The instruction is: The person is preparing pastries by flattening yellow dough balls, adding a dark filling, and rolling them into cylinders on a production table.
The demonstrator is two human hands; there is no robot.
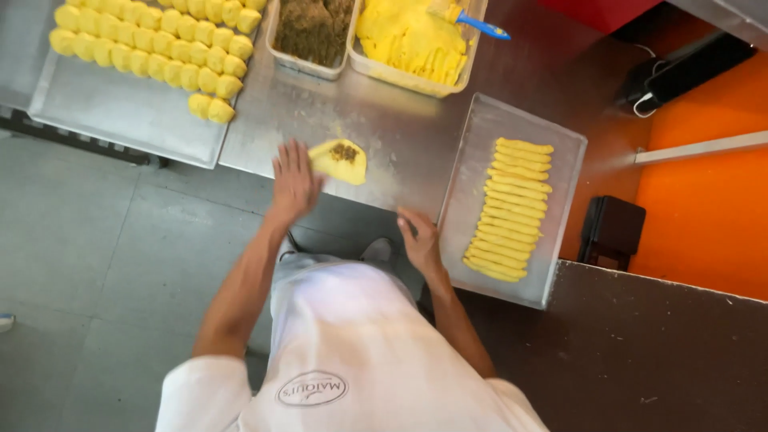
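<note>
A brushed steel table point(376, 120) fills the upper middle of the frame, dull grey and dusted with flour near its front edge. At the upper left a flat metal tray point(120, 116) carries tight rows of small, plump yellow dough pieces point(152, 40), smooth and rounded. At the right centre a second rectangular tray point(480, 152) lies at a slant, holding a stacked column of long, thin yellow dough strips point(508, 212). Along the top edge stand two pale plastic tubs: one point(276, 44) holds a coarse brown crumbly filling, the other point(416, 80) holds soft yellow dough sheets, with a blue-handled brush point(480, 24) resting on it.

In the middle of the frame, near the table's front edge, lies a folded yellow dough disc point(340, 160), soft and matte, with a dark spot of brown filling on top. The left hand point(294, 180) lies flat with fingers spread apart, its fingertips touching the disc's left edge. The right hand point(420, 240), lower and to the right, rests loosely curled at the table's front edge just beside the strip tray, gripping nothing.
</note>
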